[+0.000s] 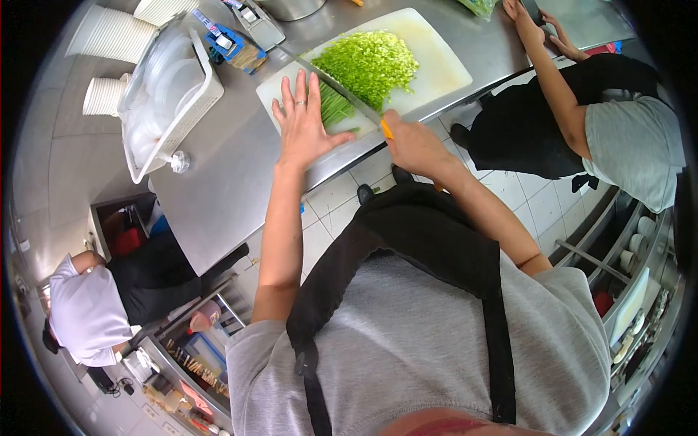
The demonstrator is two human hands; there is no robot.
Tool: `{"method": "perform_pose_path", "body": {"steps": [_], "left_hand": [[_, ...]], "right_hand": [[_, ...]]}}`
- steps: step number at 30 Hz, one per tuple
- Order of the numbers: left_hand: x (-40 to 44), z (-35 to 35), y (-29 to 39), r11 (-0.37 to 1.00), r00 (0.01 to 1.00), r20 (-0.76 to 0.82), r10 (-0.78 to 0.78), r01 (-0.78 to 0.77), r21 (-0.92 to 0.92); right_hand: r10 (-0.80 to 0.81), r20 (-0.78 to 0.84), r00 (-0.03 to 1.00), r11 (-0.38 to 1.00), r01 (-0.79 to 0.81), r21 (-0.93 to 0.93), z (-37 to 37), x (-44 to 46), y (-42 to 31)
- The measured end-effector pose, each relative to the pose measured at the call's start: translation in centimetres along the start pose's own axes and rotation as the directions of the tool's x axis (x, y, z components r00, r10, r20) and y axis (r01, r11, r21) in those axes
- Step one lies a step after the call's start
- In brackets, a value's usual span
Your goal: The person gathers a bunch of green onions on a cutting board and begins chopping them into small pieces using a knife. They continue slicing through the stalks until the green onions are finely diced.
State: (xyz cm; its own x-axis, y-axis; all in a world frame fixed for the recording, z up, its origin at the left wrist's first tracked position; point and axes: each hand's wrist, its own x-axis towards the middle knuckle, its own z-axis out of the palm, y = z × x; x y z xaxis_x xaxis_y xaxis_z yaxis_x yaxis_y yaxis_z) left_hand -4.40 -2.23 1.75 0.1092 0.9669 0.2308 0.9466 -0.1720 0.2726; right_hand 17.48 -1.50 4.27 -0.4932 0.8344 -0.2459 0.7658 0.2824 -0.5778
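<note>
My right hand [416,147] is closed around the orange handle of a long knife [342,90], whose blade lies slantwise across the white cutting board [445,64]. Fingers spread, my left hand [304,125] rests over a bunch of uncut green stalks [334,106], which look like spring onions; the palm hides part of them. On the far side of the blade is a heap of chopped green pieces [372,64]. A few bits have scattered from the heap onto the board.
A white basket [205,87] of clear plastic lids stands left, beside stacked white tubs [113,33]. Blue tape dispenser [236,48] sits behind the board. To the right, a co-worker's hands [531,27] hold a blade at the same steel counter [218,182]. Another person [91,309] is at lower left.
</note>
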Motion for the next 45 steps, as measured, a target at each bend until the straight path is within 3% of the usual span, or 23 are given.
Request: {"method": "perform_pose_path", "body": {"steps": [5,10,16,23,41,44,45], "left_hand": [[0.8,1.2,-0.5,0.997,0.995,-0.083,-0.062,0.065,0.032],[1.5,1.3,-0.4,0.988,0.987,0.051,-0.150,0.148,0.038],[0.7,2.2,-0.6,0.991,0.996,-0.091,-0.025,0.036,0.127],[0.2,1.8,-0.1,0.978,0.991,-0.082,-0.104,0.117,0.171],[0.8,-0.2,0.4,0.979,0.982,0.056,-0.181,0.175,0.101],[0.5,0.7,0.2,0.983,0.985,-0.013,-0.174,0.174,0.050],[0.4,1.6,0.1,0.971,0.968,-0.101,-0.228,0.234,0.049]], "right_hand": [[-0.005,-0.004,1.000,1.000,0.005,-0.005,-0.1,0.1,0.1],[-0.001,0.002,1.000,0.999,0.001,-0.033,-0.2,0.0,-0.2],[0.007,-0.020,1.000,0.998,-0.008,-0.064,0.1,-0.8,-1.3],[0.010,0.009,1.000,0.998,-0.009,-0.065,-0.1,-0.9,-1.5],[-0.034,-0.035,0.999,0.998,0.032,-0.059,0.2,-0.7,-1.1],[-0.020,-0.029,0.999,0.999,0.019,-0.050,0.1,-0.7,-1.2],[-0.019,-0.026,0.999,0.999,0.018,-0.046,0.1,-0.6,-1.1]]}}
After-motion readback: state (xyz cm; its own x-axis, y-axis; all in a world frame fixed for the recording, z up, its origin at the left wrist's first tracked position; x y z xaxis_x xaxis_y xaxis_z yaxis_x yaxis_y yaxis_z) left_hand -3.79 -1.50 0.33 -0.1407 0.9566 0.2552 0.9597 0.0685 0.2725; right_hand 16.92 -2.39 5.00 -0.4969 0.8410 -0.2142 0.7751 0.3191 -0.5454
